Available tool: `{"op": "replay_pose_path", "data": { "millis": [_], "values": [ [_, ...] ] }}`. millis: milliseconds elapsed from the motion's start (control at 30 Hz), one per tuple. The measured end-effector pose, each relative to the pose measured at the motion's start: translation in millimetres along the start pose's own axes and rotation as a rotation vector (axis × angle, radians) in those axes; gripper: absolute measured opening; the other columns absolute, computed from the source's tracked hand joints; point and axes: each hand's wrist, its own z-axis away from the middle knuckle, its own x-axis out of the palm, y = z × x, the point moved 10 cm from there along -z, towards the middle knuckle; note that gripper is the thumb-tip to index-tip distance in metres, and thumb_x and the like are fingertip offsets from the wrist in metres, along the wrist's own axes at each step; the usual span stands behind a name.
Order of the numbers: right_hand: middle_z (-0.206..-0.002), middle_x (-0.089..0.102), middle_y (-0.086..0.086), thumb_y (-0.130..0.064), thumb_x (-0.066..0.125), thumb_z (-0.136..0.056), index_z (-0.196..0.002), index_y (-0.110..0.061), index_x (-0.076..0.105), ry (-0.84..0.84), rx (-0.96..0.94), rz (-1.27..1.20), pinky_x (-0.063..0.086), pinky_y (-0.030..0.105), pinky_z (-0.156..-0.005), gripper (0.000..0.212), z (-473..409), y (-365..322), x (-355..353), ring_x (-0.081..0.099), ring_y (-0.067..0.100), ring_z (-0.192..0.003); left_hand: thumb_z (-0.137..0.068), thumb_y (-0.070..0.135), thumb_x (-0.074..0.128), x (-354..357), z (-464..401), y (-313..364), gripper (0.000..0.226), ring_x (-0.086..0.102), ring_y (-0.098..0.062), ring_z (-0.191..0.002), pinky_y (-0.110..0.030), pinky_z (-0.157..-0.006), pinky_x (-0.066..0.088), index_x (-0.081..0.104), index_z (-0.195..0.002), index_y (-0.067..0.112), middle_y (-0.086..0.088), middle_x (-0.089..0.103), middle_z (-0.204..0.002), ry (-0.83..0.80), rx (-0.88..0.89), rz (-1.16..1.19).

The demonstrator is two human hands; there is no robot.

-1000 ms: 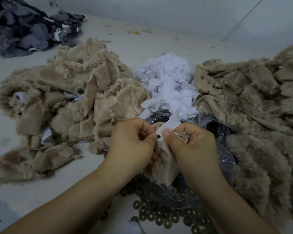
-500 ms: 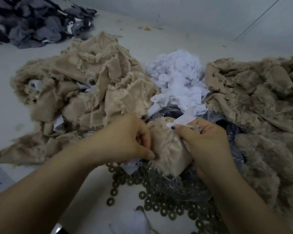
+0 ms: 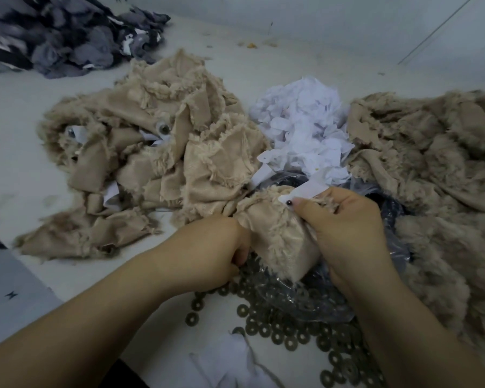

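Observation:
My right hand (image 3: 345, 233) grips a beige furry fabric piece (image 3: 275, 231) with its woven back facing me. Its thumb pins a white paper tab (image 3: 305, 191) to the fabric, where a small black bead-like eye (image 3: 289, 202) pokes through. My left hand (image 3: 207, 253) has dropped below the fabric's left edge, fingers curled down among the dark washers (image 3: 277, 329) scattered on the table; what its fingertips hold is hidden.
A heap of beige fabric pieces (image 3: 151, 152) lies to the left and a furry beige pile (image 3: 431, 169) to the right. White paper scraps (image 3: 303, 130) sit behind, a clear plastic bag (image 3: 319, 298) under the hands, grey fabric (image 3: 67, 37) far left.
My left hand let go of the fabric and moved down to the washers. The right hand kept the fabric and turned it, so the woven back now shows.

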Motion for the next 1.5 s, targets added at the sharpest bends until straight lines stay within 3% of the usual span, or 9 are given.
{"op": "replay_pose_path", "data": {
  "millis": [133, 333, 633, 833, 1000, 1233, 1300, 1400, 1500],
  "values": [
    [-0.070, 0.071, 0.016, -0.016, 0.080, -0.080, -0.075, -0.020, 0.075, -0.001, -0.036, 0.038, 0.055, 0.040, -0.050, 0.008, -1.1, -4.4, -2.3, 0.063, 0.036, -0.058, -0.079, 0.016, 0.070, -7.4, -0.1, -1.5, 0.009, 0.059, -0.003, -0.072, -0.029, -0.068, 0.053, 0.073, -0.080, 0.025, 0.014, 0.066, -0.078, 0.037, 0.009, 0.087],
    [-0.079, 0.066, 0.031, -0.016, 0.080, -0.081, -0.080, 0.004, 0.068, 0.006, -0.046, 0.062, 0.053, 0.058, -0.057, 0.023, -0.2, -6.5, -4.7, 0.062, 0.051, -0.074, -0.084, 0.012, 0.075, -45.3, 2.8, -3.9, 0.013, 0.063, 0.007, -0.060, -0.010, -0.055, 0.050, 0.076, -0.078, 0.023, 0.025, 0.067, -0.067, 0.194, 0.014, 0.394],
    [-0.079, 0.066, 0.032, -0.018, 0.079, -0.081, -0.082, 0.005, 0.068, 0.007, -0.040, 0.085, 0.052, 0.058, -0.055, 0.025, -0.1, -8.5, -5.5, 0.061, 0.051, -0.070, -0.086, 0.004, 0.070, -55.6, 2.5, -11.9, 0.018, 0.064, -0.011, -0.050, -0.027, -0.050, 0.055, 0.070, -0.073, 0.015, 0.001, 0.069, -0.062, 0.284, -0.052, 0.614],
    [-0.078, 0.066, 0.031, -0.019, 0.079, -0.081, -0.082, 0.004, 0.068, 0.010, -0.038, 0.111, 0.051, 0.060, -0.055, 0.026, 0.1, -7.9, -4.8, 0.061, 0.051, -0.073, -0.091, -0.002, 0.061, -35.4, 8.5, 2.0, 0.011, 0.069, -0.037, -0.060, -0.042, -0.057, 0.058, 0.065, -0.082, 0.004, -0.023, 0.068, -0.068, -0.132, 0.047, 0.898],
    [-0.076, 0.066, 0.029, -0.020, 0.080, -0.080, -0.082, 0.006, 0.067, 0.007, -0.043, 0.113, 0.052, 0.054, -0.053, 0.029, 1.1, -8.9, -4.0, 0.060, 0.049, -0.070, -0.093, 0.000, 0.060, -23.4, 7.8, 12.6, 0.008, 0.070, -0.040, -0.061, -0.037, -0.053, 0.059, 0.065, -0.089, 0.003, -0.026, 0.069, -0.071, -0.160, 0.064, 0.943],
    [-0.078, 0.065, 0.032, -0.019, 0.080, -0.080, -0.084, 0.008, 0.066, -0.004, -0.061, 0.127, 0.052, 0.054, -0.055, 0.030, 0.9, -10.6, -3.3, 0.059, 0.038, -0.058, -0.093, 0.015, 0.058, -19.1, 11.6, 22.5, 0.007, 0.047, -0.015, -0.032, -0.020, -0.039, 0.039, 0.064, -0.089, 0.015, -0.010, 0.066, -0.054, -0.272, 0.157, 0.893],
    [-0.076, 0.066, 0.030, -0.019, 0.080, -0.080, -0.082, 0.007, 0.067, -0.004, -0.074, 0.131, 0.052, 0.051, -0.054, 0.029, 1.0, -12.0, -3.3, 0.060, 0.047, -0.064, -0.091, 0.009, 0.063, -32.0, 4.0, 18.9, 0.011, 0.047, -0.010, -0.034, -0.018, -0.037, 0.037, 0.067, -0.083, 0.015, -0.006, 0.063, -0.053, -0.070, 0.141, 0.855],
    [-0.068, 0.066, 0.026, -0.020, 0.080, -0.080, -0.075, 0.003, 0.068, -0.010, -0.097, 0.172, 0.053, 0.051, -0.053, 0.027, 1.8, -14.1, -1.0, 0.062, 0.045, -0.065, -0.086, 0.001, 0.069, -71.2, 4.9, 1.3, 0.018, 0.056, -0.007, -0.048, -0.020, -0.048, 0.045, 0.070, -0.075, 0.015, 0.000, 0.064, -0.059, 0.581, 0.046, 0.745],
    [-0.054, 0.062, 0.014, -0.023, 0.082, -0.078, -0.063, -0.005, 0.065, -0.018, -0.125, 0.203, 0.048, 0.038, -0.042, 0.029, 2.4, -15.7, 1.1, 0.053, 0.026, -0.045, -0.082, 0.000, 0.072, -92.5, 17.5, 30.0, 0.011, 0.059, -0.007, -0.071, -0.021, -0.065, 0.048, 0.071, -0.078, 0.010, 0.004, 0.064, -0.075, 0.887, 0.177, 0.333]
  ]
}}
